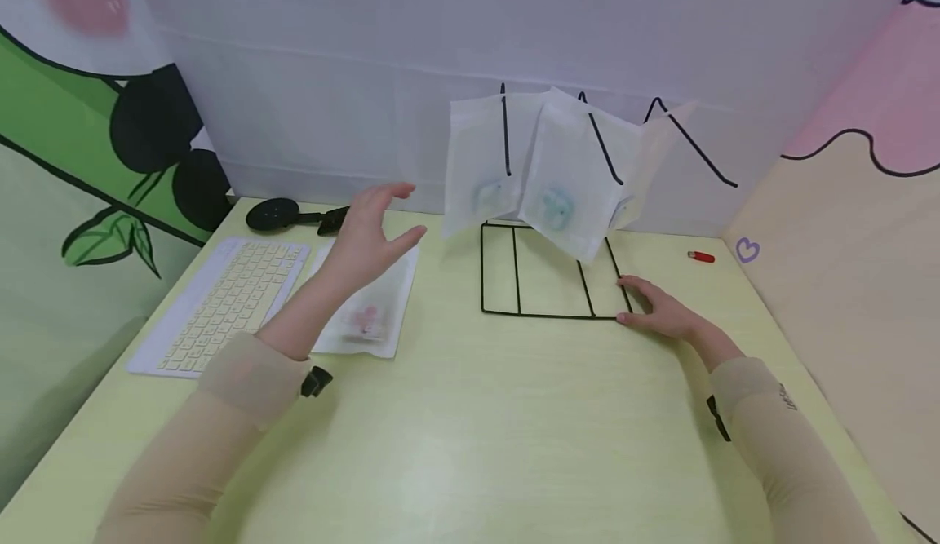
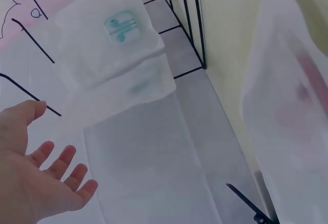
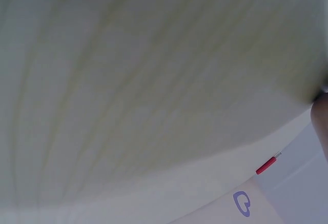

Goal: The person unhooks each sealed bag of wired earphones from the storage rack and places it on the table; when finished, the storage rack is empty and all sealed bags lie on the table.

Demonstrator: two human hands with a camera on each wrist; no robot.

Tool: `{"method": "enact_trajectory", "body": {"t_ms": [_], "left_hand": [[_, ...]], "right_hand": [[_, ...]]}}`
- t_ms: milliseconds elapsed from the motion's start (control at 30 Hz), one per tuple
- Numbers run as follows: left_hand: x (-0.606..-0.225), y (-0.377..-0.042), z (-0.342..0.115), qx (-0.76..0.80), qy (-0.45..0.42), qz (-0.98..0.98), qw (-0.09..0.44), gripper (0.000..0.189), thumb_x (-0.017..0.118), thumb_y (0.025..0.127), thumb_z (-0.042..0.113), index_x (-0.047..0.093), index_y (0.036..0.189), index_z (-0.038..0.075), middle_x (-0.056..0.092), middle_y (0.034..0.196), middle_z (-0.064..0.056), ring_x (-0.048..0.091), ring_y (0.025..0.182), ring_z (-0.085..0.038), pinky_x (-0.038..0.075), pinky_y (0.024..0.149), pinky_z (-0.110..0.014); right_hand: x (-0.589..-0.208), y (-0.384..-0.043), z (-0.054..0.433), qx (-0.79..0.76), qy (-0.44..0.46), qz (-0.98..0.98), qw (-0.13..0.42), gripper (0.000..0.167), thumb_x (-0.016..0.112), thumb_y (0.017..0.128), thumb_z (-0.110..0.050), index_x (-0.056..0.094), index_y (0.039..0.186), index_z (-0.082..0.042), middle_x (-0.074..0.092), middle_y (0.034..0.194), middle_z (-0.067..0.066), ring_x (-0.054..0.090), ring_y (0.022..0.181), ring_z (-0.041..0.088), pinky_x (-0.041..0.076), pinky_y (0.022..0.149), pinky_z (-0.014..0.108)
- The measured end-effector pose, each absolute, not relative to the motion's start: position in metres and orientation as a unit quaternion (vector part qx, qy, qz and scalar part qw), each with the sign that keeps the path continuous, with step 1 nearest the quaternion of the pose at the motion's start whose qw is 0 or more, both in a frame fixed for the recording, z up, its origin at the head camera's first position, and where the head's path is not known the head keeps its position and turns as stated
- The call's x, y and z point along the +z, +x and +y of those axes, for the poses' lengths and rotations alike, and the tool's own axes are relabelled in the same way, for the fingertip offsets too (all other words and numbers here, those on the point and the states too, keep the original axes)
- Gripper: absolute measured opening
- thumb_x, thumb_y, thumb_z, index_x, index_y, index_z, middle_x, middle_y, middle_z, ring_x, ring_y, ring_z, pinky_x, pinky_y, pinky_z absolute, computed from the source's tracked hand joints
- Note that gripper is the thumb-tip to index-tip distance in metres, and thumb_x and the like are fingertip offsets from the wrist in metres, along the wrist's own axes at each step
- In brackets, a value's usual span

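Observation:
My left hand (image 1: 367,234) is raised over the left side of the table, fingers spread from the thumb and holding nothing. Below it lies a white paper bag (image 1: 360,324) with a pink print. A black wire rack (image 1: 554,316) stands near the back wall, and my right hand (image 1: 657,311) holds its front right base corner between thumb and fingers. White paper bags with blue-green prints (image 1: 569,177) hang at the rack's upper wires, partly hiding its frame. In the left wrist view, the left hand (image 2: 46,172) is open beside these bags (image 2: 118,44).
At left a white keyboard (image 1: 238,307) lies slanted, with a black round-headed item with a handle (image 1: 273,214) behind it. A small red stick with a metal end (image 1: 701,257) rests at the back right. Cloth walls (image 1: 323,95) border the table.

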State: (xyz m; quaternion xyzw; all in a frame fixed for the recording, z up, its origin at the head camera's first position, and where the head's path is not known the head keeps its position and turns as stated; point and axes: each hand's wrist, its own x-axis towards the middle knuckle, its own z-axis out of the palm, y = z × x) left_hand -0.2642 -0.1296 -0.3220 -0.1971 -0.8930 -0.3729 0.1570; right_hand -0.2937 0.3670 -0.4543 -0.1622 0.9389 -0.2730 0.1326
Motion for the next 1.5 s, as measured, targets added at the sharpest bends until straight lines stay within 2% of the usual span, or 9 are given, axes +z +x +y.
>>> {"method": "enact_trajectory", "body": {"t_ms": [200,367,467,600,867,1100,1500], "left_hand": [[-0.32,-0.28,-0.1,-0.444,-0.174,-0.848,0.233,0.053,0.072,0.083,0.025,0.049,0.129,0.008,0.052,0.126,-0.008,0.043,0.12,-0.024,0.033,0.103,-0.04],[-0.324,-0.303,-0.077,-0.504,-0.142,-0.805,0.279,0.05,0.072,0.083,0.025,0.048,0.123,0.007,0.051,0.119,-0.009,0.048,0.107,-0.021,0.041,0.091,-0.036],[-0.327,-0.317,-0.067,-0.532,-0.122,-0.785,0.293,0.048,0.072,0.083,0.024,0.047,0.12,0.006,0.05,0.115,-0.011,0.05,0.102,-0.024,0.043,0.082,-0.034],[-0.331,-0.335,-0.058,-0.558,-0.1,-0.767,0.3,0.047,0.072,0.083,0.022,0.047,0.118,0.005,0.05,0.111,-0.012,0.052,0.098,-0.026,0.043,0.077,-0.026],[-0.337,-0.356,-0.045,-0.581,-0.085,-0.746,0.314,0.046,0.073,0.083,0.025,0.047,0.114,0.003,0.05,0.097,-0.006,0.049,0.084,-0.016,0.042,0.072,-0.022],[-0.343,-0.366,-0.039,-0.587,-0.09,-0.738,0.321,0.044,0.075,0.08,0.032,0.047,0.103,0.008,0.044,0.082,-0.001,0.043,0.071,-0.015,0.038,0.064,-0.021],[-0.35,-0.368,-0.035,-0.563,-0.142,-0.713,0.392,0.027,0.071,0.085,0.02,0.054,0.082,0.0,0.054,0.071,-0.008,0.049,0.063,-0.013,0.041,0.058,-0.018]], "right_hand": [[-0.455,-0.295,0.368,-0.274,-0.161,0.939,0.133,0.077,0.063,0.087,-0.047,0.026,0.149,-0.019,0.013,0.156,0.016,0.009,0.142,0.042,0.01,0.109,0.064],[-0.455,-0.295,0.368,-0.277,-0.162,0.938,0.134,0.078,0.063,0.087,-0.045,0.025,0.149,-0.017,0.013,0.156,0.016,0.008,0.142,0.042,0.009,0.109,0.064],[-0.456,-0.294,0.368,-0.279,-0.165,0.937,0.132,0.077,0.064,0.087,-0.044,0.025,0.149,-0.017,0.013,0.156,0.017,0.009,0.142,0.043,0.009,0.109,0.065],[-0.457,-0.294,0.368,-0.284,-0.167,0.935,0.132,0.077,0.064,0.087,-0.044,0.026,0.148,-0.017,0.014,0.156,0.016,0.009,0.142,0.042,0.009,0.109,0.065],[-0.457,-0.293,0.368,-0.285,-0.169,0.935,0.124,0.076,0.065,0.087,-0.043,0.027,0.148,-0.015,0.016,0.156,0.017,0.01,0.141,0.043,0.01,0.109,0.064],[-0.457,-0.292,0.368,-0.282,-0.173,0.936,0.116,0.075,0.064,0.088,-0.041,0.028,0.147,-0.013,0.016,0.155,0.018,0.011,0.141,0.044,0.01,0.109,0.064],[-0.458,-0.292,0.368,-0.282,-0.163,0.937,0.123,0.076,0.064,0.087,-0.044,0.026,0.148,-0.017,0.014,0.156,0.015,0.009,0.142,0.041,0.01,0.109,0.064]]}}
